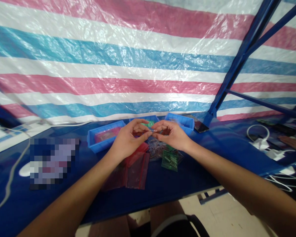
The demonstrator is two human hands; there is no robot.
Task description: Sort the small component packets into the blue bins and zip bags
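Note:
My left hand (128,140) and my right hand (171,133) meet above the blue table, both with thumb and fingers pinched. Between their fingertips is a tiny shiny thing (153,130), too small to name. Below the left hand lie flat red zip bags (137,169), partly overlapping. A heap of clear bags with small metal pieces (156,148) sits under the right hand and is partly hidden by it. At the heap's front edge rests a green bag (170,161) holding several slim metallic pieces.
Behind the hands stand a left blue bin (96,147) with reddish bags, a middle blue bin (143,118) with green contents, and a right blue bin (188,130). A phone (201,127) lies beyond. A blurred-out item (55,161) and white cable (10,184) are at left.

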